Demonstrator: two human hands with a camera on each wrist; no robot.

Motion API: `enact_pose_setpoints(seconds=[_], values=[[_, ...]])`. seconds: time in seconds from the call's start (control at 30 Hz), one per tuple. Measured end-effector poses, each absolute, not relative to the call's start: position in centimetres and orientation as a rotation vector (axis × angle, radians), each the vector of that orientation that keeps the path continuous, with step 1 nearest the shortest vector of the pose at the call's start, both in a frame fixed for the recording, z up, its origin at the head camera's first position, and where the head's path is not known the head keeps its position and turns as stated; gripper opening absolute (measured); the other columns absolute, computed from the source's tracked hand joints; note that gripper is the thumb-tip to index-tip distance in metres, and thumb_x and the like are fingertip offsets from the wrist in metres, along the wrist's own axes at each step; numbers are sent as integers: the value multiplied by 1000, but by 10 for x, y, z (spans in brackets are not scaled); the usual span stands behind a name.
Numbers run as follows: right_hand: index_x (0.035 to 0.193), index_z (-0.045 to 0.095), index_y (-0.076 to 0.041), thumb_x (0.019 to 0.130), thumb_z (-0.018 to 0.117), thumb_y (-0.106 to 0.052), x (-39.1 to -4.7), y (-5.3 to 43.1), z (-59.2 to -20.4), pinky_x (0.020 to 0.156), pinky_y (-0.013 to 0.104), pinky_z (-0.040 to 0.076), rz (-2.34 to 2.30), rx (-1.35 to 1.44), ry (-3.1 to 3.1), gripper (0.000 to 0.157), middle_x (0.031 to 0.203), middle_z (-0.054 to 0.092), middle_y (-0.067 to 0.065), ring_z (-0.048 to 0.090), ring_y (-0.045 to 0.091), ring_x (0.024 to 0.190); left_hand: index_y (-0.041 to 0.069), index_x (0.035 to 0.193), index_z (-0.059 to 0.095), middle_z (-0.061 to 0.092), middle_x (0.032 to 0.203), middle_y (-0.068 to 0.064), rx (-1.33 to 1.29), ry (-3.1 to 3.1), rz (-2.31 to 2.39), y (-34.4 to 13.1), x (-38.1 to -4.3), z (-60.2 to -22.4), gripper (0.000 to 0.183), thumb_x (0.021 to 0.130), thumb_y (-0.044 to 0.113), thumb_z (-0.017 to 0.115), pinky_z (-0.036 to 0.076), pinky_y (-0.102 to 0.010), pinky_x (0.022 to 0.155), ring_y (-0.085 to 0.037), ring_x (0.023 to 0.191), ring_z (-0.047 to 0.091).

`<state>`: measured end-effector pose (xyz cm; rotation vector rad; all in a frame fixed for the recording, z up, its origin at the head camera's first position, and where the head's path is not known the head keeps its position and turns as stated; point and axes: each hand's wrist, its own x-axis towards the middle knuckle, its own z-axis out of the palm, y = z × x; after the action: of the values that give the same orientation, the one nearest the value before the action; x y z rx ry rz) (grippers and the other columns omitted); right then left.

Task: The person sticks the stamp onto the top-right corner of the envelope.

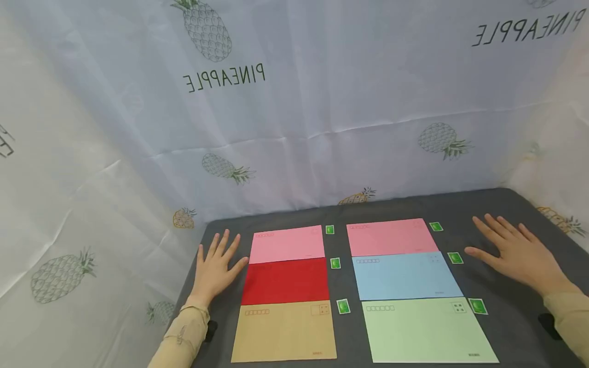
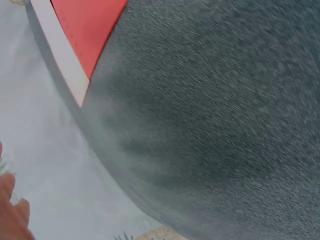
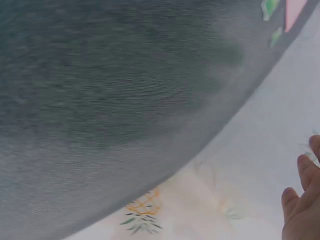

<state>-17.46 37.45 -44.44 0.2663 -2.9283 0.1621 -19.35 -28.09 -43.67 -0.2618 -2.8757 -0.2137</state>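
Note:
My left hand (image 1: 215,271) lies with fingers spread at the table's left side, beside the left column of envelopes. That column has a pink envelope (image 1: 287,244) at the back, a red envelope (image 1: 285,281) in the middle and a tan envelope (image 1: 284,335) in front. On the right side my right hand (image 1: 520,255), fingers also spread, holds nothing. Nearest to it are small green stamps (image 1: 455,258) along the right column: a pink envelope (image 1: 391,237), a blue envelope (image 1: 407,276) and a pale green envelope (image 1: 428,332). Fingers of each hand show at the edge of its wrist view.
Three more green stamps (image 1: 335,263) lie between the two columns. Everything rests on a dark grey table (image 1: 391,207) with rounded corners. White curtains (image 1: 313,102) printed with pineapples hang behind it and at both sides.

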Motion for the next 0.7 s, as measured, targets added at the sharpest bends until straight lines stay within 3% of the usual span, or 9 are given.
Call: enact_pose_setpoints(seconds=[0.2,0.37,0.43,0.53,0.6,0.7], values=[[151,6,-20,85,55,-56,-179,359,-426,114,41,-18,211,304,-2901,90,154,13,23,-8,33,145,22,143,38,33,151,-12,-260,-2757,-206,-271,-199,-431,70,83,47,63,13,-69,104,-36,139,29],[150,18,-16,85,58,-52,-186,342,-416,117,39,-11,299,380,-2859,85,150,25,26,11,39,143,22,141,43,44,143,-13,-277,-2693,-158,-258,-207,-431,68,81,47,66,30,-66,99,-37,127,46],[148,27,-12,84,60,-51,-191,334,-412,118,40,-4,305,408,-2827,82,145,33,27,23,42,138,22,140,43,46,141,-14,-286,-2673,-155,-252,-211,-433,69,81,46,66,37,-64,94,-39,121,50],[140,40,-6,82,62,-52,-202,317,-409,113,53,15,269,423,-2766,77,136,44,28,38,45,126,21,140,44,48,139,-16,-277,-2668,-174,-240,-215,-437,67,81,45,67,43,-61,86,-40,116,53],[133,47,-3,81,62,-52,-208,303,-408,105,58,26,272,411,-2735,73,131,49,27,43,46,119,20,139,45,50,135,-18,-270,-2666,-187,-234,-219,-441,65,82,42,68,46,-57,81,-40,111,55],[130,50,-2,83,61,-50,-216,281,-407,95,63,33,357,383,-2712,68,129,51,26,45,46,116,19,138,47,53,128,-18,-250,-2679,-223,-228,-225,-444,64,82,39,68,48,-54,75,-38,104,57]])
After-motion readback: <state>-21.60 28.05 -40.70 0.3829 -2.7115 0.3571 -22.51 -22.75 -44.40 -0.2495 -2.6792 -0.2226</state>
